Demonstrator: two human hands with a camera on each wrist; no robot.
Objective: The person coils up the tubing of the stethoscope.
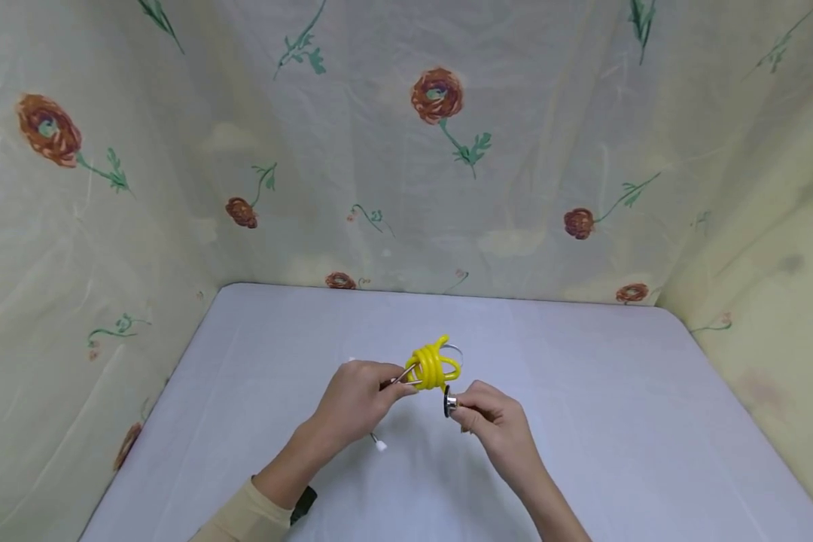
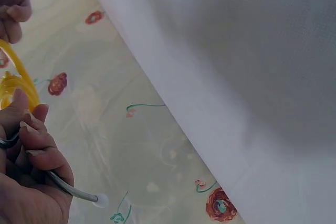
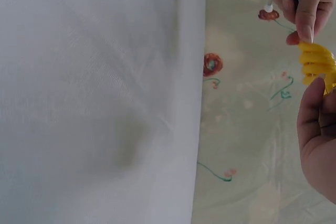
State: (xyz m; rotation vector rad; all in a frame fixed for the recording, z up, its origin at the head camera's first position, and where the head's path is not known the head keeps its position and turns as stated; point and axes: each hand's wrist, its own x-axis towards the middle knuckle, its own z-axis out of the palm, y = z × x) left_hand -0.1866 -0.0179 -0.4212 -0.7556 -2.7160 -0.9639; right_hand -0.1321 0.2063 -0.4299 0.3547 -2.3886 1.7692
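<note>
A stethoscope with yellow tubing (image 1: 430, 367) is held above the white table, its tubing wound into a tight bundle. My left hand (image 1: 360, 395) grips the metal ear tubes and the near end of the coil between thumb and fingers. One white ear tip (image 1: 380, 446) sticks out below that hand; the left wrist view shows a metal ear tube (image 2: 73, 190) leaving the palm. Just right of the coil, my right hand (image 1: 497, 421) pinches the round metal chest piece (image 1: 449, 402), its dark rim facing the bundle. A yellow loop stands out at the coil's right side.
Beneath both hands spreads the white table (image 1: 583, 452), with soft shadows on it. Pale flowered sheeting (image 1: 515, 150) hangs behind the table and along both sides. A dark band (image 1: 303, 506) shows at the left sleeve.
</note>
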